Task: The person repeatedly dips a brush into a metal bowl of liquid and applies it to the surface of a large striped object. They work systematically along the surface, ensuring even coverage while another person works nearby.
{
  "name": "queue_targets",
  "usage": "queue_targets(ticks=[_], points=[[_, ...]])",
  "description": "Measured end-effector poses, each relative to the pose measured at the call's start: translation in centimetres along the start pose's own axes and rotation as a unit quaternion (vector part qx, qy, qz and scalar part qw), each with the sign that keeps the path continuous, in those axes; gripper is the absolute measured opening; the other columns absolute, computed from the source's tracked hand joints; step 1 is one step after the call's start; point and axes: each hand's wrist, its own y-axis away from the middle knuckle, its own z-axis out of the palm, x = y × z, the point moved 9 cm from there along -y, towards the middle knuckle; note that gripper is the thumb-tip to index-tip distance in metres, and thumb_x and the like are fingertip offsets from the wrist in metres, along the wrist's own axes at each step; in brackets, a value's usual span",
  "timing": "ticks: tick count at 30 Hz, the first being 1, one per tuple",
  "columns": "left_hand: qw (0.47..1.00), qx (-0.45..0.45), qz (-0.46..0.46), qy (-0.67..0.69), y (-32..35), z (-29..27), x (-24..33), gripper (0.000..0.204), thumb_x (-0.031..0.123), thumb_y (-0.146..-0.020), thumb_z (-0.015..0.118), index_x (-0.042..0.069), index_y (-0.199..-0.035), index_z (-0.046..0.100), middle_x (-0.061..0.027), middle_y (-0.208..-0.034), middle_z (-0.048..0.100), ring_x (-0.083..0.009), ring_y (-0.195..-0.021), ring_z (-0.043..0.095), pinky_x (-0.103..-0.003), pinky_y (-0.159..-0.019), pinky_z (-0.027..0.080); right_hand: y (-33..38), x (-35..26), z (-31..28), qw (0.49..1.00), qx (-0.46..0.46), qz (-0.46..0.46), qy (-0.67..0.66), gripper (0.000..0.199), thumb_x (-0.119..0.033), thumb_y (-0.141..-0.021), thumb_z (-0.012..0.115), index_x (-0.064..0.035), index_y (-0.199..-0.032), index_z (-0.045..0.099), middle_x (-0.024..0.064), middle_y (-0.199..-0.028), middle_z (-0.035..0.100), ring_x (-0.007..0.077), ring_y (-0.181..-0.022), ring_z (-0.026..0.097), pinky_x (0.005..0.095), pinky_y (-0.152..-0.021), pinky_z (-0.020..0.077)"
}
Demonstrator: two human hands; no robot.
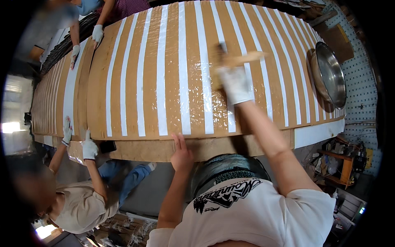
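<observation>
Brown strips with white bands [173, 82] lie side by side across a long table, and their middle part shines wet. My right hand [236, 85], in a white glove, is closed around a brush with a pale wooden handle [242, 60] over the strips. The brush is smeared by motion, so its bristles are unclear. My bare left hand [181, 153] rests at the near edge of the strips, fingers stretched out on it, holding nothing.
A round metal basin [332, 76] stands at the right end of the table. At the left, co-workers' gloved hands [97, 35] [89, 147] touch a separate brown strip [85, 90]. A dark small object [108, 146] lies at the near table edge. A perforated panel [360, 78] rises at the right.
</observation>
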Motion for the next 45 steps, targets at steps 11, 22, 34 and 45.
queue_targets(ticks=[11, 22, 34, 45], points=[[0.999, 0.006, 0.037, -0.031, 0.5, -1.4, -0.7, 0.076, 0.009, -0.080, 0.053, 0.014, -0.152, 0.026, -0.0189, -0.151, 0.034, -0.0334, -0.071, 0.067, -0.040, -0.054, 0.053, 8.0, 3.4, 0.5, 0.903, -0.249, 0.319, -0.143, 0.069, -0.065, -0.084, 0.049, 0.0001, -0.095, 0.067, 0.0247, -0.094, 0.066, 0.0368, -0.089, 0.063, 0.0460, -0.079, 0.0495], [0.999, -0.003, 0.025, 0.039, 0.8, -1.1, -0.2, 0.080, 0.011, -0.080, 0.055, 0.006, -0.152, 0.019, -0.0188, -0.155, 0.025, -0.0357, -0.086, 0.067, -0.039, -0.062, 0.054, 10.2, 9.6, -7.8, 0.927, -0.093, 0.359, -0.057, 0.041, -0.047, -0.090, 0.057, -0.0072, -0.087, 0.068, 0.0179, -0.078, 0.068, 0.0326, -0.073, 0.065, 0.0442, -0.065, 0.0509], [0.997, -0.009, 0.057, -0.049, 0.9, -0.9, -0.2, 0.080, 0.011, -0.081, 0.052, 0.001, -0.152, 0.016, -0.0171, -0.158, 0.020, -0.0338, -0.094, 0.067, -0.039, -0.061, 0.055, 17.3, 13.6, -9.3, 0.895, -0.130, 0.425, -0.033, 0.061, -0.062, -0.083, 0.059, -0.0018, -0.089, 0.065, 0.0231, -0.090, 0.066, 0.0386, -0.084, 0.064, 0.0462, -0.076, 0.0511], [0.995, 0.032, 0.066, -0.063, 0.8, -0.8, 0.9, 0.084, 0.013, -0.080, 0.053, 0.003, -0.153, 0.011, -0.0153, -0.159, 0.017, -0.0348, -0.089, 0.067, -0.039, -0.060, 0.054, 11.9, -0.3, -6.7, 0.941, -0.080, 0.203, -0.260, 0.049, -0.050, -0.089, 0.061, -0.0055, -0.068, 0.058, 0.0181, -0.065, 0.053, 0.0326, -0.063, 0.057, 0.0453, -0.054, 0.0441]])
